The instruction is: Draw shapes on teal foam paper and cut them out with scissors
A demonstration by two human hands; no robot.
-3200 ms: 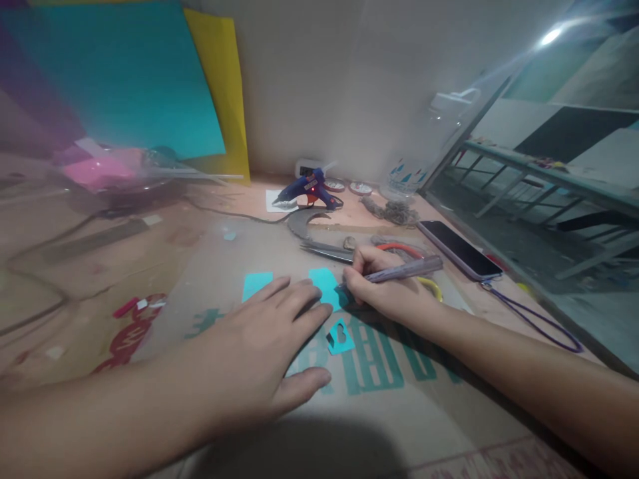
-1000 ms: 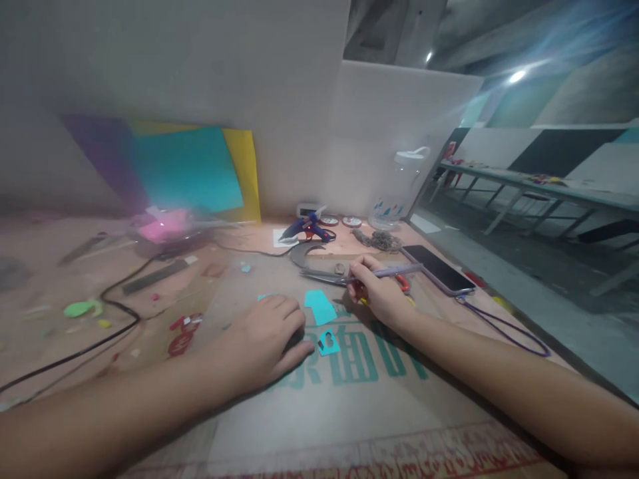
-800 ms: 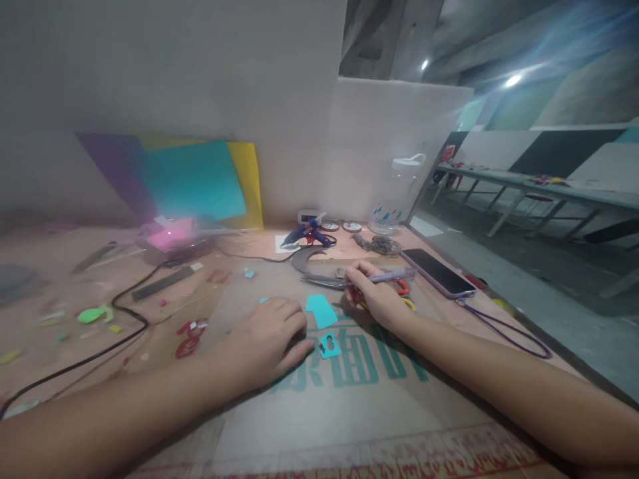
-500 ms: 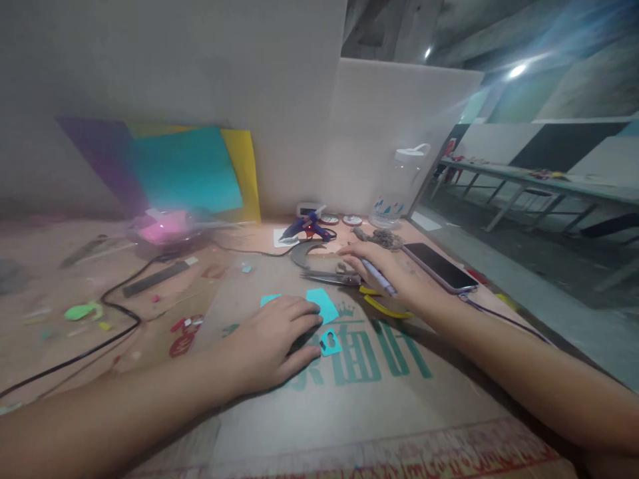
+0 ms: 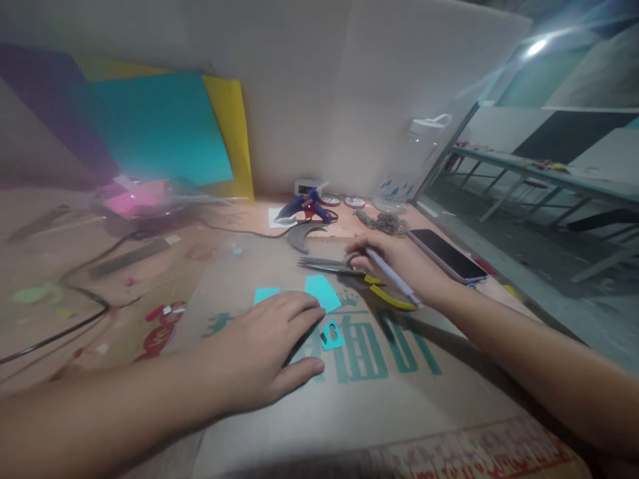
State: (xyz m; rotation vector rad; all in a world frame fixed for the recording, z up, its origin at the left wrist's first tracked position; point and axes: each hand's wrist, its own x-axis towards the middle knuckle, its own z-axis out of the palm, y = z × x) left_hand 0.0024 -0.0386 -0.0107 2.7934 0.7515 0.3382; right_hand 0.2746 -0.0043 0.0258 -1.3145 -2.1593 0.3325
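My left hand (image 5: 277, 346) lies palm down on the cardboard, fingers stretched and thumb apart. It partly covers pieces of turquoise foam or paper: one corner (image 5: 267, 295) shows behind the knuckles, and a larger piece (image 5: 323, 295) lies by the fingertips. A small turquoise piece with a hole (image 5: 332, 334) lies just right of the index finger and thumb. My right hand (image 5: 382, 256) is closed around a pale purple pen (image 5: 394, 276), its fingertips curled above the scissors (image 5: 332, 267). The yellow scissor handles (image 5: 392, 299) lie below that hand; something small and greyish by its fingertips is unclear.
A blue glue gun (image 5: 307, 205) with a red light rests behind a curved dark blade (image 5: 303, 236). Further right are twine (image 5: 387, 223), a water bottle (image 5: 399, 179) and a phone (image 5: 448, 256). Coloured sheets (image 5: 160, 126) lean at back left; a black cord (image 5: 92, 313) crosses the left.
The view has shifted, with the back wall items sitting higher. My right hand's fingers have curled in toward the scissors, pen still held. My left hand stays flat over the turquoise pieces.
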